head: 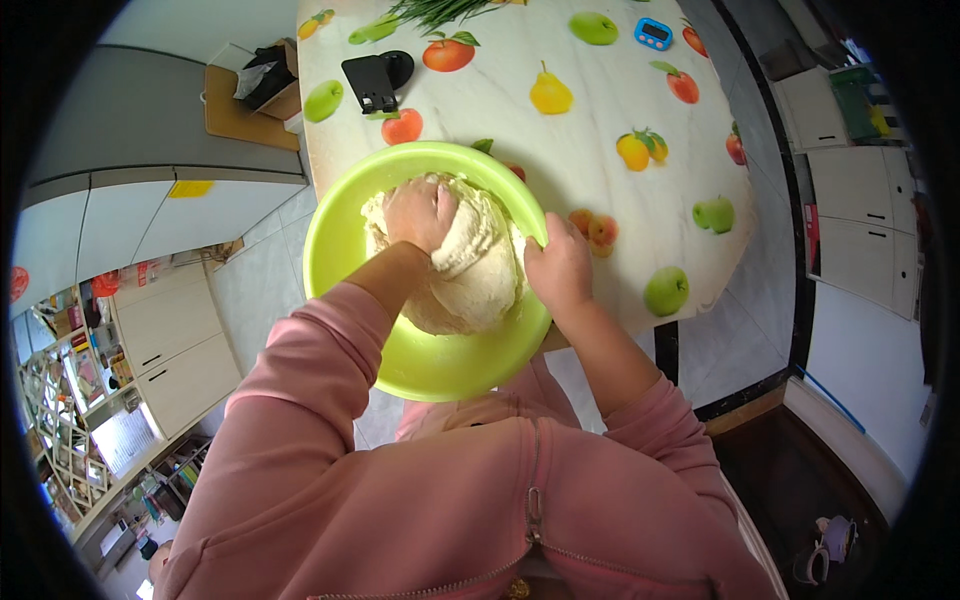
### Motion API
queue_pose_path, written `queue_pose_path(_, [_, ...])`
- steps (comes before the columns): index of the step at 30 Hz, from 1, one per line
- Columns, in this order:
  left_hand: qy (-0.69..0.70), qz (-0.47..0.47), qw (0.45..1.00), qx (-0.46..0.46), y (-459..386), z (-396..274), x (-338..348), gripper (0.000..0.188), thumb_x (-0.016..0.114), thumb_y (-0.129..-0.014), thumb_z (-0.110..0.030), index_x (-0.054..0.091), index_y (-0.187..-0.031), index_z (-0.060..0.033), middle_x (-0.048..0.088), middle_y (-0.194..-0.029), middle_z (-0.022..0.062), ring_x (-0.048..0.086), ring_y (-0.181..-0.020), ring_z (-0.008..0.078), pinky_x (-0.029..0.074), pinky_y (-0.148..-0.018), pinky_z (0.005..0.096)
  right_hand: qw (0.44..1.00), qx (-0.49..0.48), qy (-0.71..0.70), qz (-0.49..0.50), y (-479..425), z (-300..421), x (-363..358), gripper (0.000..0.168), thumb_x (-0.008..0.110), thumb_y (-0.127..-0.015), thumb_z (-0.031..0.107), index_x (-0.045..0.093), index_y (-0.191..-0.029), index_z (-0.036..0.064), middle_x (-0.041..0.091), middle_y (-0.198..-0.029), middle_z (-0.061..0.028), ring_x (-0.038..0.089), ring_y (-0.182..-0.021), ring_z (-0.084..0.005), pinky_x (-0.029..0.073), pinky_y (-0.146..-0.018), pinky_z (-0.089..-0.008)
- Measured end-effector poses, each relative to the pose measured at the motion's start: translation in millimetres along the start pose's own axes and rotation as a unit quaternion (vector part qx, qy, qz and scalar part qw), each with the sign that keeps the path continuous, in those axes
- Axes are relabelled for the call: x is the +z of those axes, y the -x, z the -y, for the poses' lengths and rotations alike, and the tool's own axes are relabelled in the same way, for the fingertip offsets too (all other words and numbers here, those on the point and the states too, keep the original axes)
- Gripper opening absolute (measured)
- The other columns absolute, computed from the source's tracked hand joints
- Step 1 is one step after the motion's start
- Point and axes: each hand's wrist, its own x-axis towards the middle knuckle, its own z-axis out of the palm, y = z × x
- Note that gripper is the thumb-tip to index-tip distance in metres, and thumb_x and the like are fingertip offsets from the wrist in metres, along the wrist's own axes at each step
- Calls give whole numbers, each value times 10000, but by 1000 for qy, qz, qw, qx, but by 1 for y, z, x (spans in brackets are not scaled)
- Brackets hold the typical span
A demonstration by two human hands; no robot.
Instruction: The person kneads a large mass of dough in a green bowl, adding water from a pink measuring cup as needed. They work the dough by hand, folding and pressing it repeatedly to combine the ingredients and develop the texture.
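A large lump of pale dough [476, 289] lies in a lime-green plastic basin [442, 375] at the near left edge of the table. My left hand [421, 214] presses into the dough's upper left part, its fingers curled and partly hidden by dough. On the basin's right side, my right hand [561, 262] grips the rim, thumb on top and fingers hidden outside it. The dough's surface is rough near my left hand and smoother lower down.
The fruit-print tabletop [502, 105] holds a black folding stand [375, 79], a blue digital timer [653, 34] and green stalks [439, 11] at its far edge. A cardboard box [281, 82] stands left of the table.
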Motion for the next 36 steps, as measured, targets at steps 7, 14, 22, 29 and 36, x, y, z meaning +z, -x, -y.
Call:
queue_pose_path(7, [128, 146, 976, -96, -19, -3, -25, 499, 363, -891, -448, 671, -888, -57, 632, -993, 202, 579, -988, 335, 407, -885, 440, 997, 14, -43, -57, 2, -5, 9, 164, 614, -713, 67, 520, -827, -6, 602, -842, -211, 569, -824, -406, 457, -731, -472])
queue_pose_path(14, [-199, 270, 941, 46, 36, -82, -97, 520, 344, -913, -407, 460, -1289, -66, 565, -1184, 142, 495, -1161, 292, 306, -1003, 574, 995, 55, -62, -56, 9, -3, 8, 163, 616, -704, 75, 547, -834, 6, 615, -888, -220, 575, -845, -416, 465, -743, -471])
queue_pose_path(22, [-84, 56, 983, 151, 125, -56, -90, 490, 542, -746, -360, 577, -1110, -34, 534, -1170, 159, 466, -1113, 333, 261, -1010, 539, 994, 52, -76, -53, 13, -7, 11, 165, 612, -710, 76, 543, -841, 4, 613, -888, -210, 569, -858, -413, 455, -741, -470])
queue_pose_path(29, [-66, -40, 976, 205, 154, -15, -55, 516, 587, -704, -358, 561, -1116, -48, 513, -1156, 158, 432, -1105, 376, 258, -982, 591, 996, 16, -73, -55, 11, -7, 7, 169, 609, -714, 74, 534, -843, -5, 604, -869, -221, 566, -837, -412, 452, -729, -469])
queue_pose_path(36, [-47, -30, 978, 199, 81, -39, -34, 455, 562, -686, -309, 586, -1051, -38, 550, -1085, 148, 483, -1054, 334, 301, -980, 532, 998, 35, -56, -23, 13, -3, 7, 177, 616, -710, 78, 523, -835, -8, 595, -856, -228, 567, -798, -420, 456, -720, -473])
